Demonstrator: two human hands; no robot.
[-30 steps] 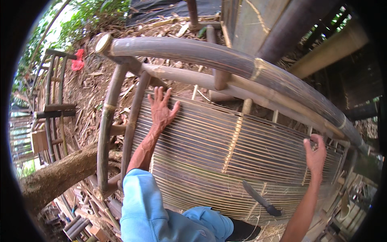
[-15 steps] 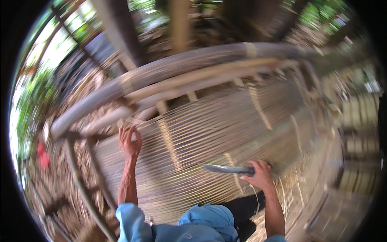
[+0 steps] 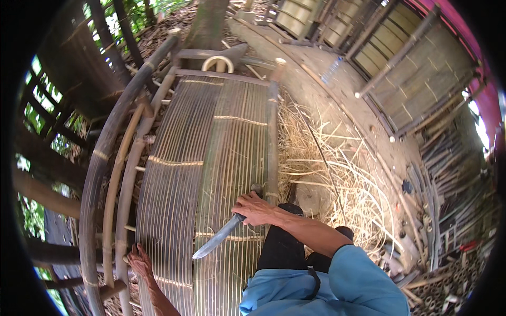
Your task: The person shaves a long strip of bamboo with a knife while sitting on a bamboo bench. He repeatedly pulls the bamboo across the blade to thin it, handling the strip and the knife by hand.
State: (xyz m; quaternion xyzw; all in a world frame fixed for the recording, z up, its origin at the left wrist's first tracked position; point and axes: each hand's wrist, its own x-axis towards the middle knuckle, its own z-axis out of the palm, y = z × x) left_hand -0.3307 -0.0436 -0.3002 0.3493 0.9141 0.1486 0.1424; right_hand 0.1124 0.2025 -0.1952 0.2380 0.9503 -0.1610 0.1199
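Observation:
My right hand (image 3: 254,209) is wrapped round the dark handle of a machete (image 3: 217,241). Its grey blade slants down to the left over a bench seat of thin bamboo slats (image 3: 176,134), with the point above the slats. The rounded end of the handle shows beyond my fingers. My left hand (image 3: 140,262) is low at the bench's left edge, beside a bamboo rail (image 3: 122,237) with short pegs. Its fingers are curled, and what they hold, if anything, is hidden. Light ties cross the slats in several places.
Pale bamboo shavings (image 3: 332,168) are heaped right of the bench. A thick curved bamboo rail (image 3: 97,195) runs along its left side. A woven bamboo panel (image 3: 421,79) stands at the far right, above piled cut bamboo (image 3: 448,284). A clear bottle (image 3: 332,69) lies on the ground.
My view has swung to the right, so the bench now runs away from me lengthwise. The machete stays in my right hand, its blade now slanting toward me. My left hand remains by the bench's edge.

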